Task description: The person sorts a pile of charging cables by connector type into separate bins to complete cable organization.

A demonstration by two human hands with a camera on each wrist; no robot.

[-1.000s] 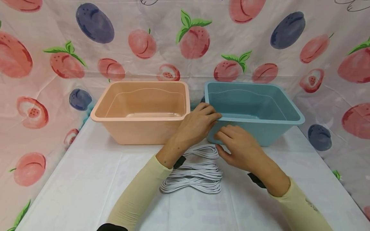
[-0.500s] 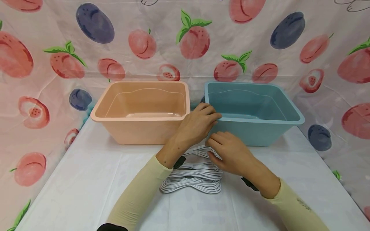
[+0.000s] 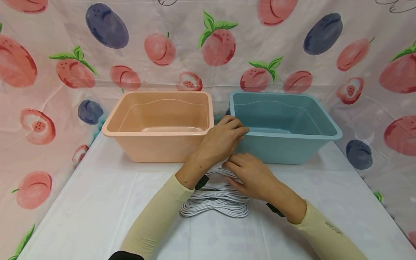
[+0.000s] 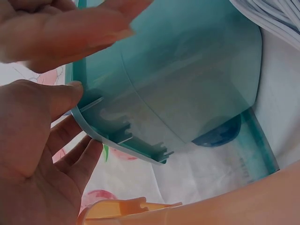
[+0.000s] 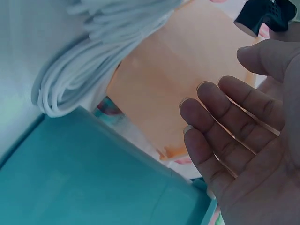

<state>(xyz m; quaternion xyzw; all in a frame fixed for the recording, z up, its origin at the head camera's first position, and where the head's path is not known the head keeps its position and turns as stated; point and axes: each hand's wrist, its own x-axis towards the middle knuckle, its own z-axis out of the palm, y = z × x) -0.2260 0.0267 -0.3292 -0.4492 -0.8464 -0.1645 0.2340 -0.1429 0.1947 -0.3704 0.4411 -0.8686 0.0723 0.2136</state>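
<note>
With thumb and fingers on either side of the rim, my left hand holds the near left corner of a teal plastic bin. The left wrist view shows the thumb on the bin's outer side and fingertips under the lip. My right hand hovers over white cable bundles, its loosely bent fingers holding nothing. Its palm faces up-left in the right wrist view, apart from the coiled cable. The cables lie in folded loops in front of the bins, partly hidden by both hands.
A peach plastic bin stands left of the teal one, with a narrow gap between them. Both sit on a white-covered table. Behind hangs a fruit-print cloth. Black straps circle the wrists.
My right hand has moved left and toward me, from the teal bin's front wall to over the cables. The left hand and both bins have stayed put.
</note>
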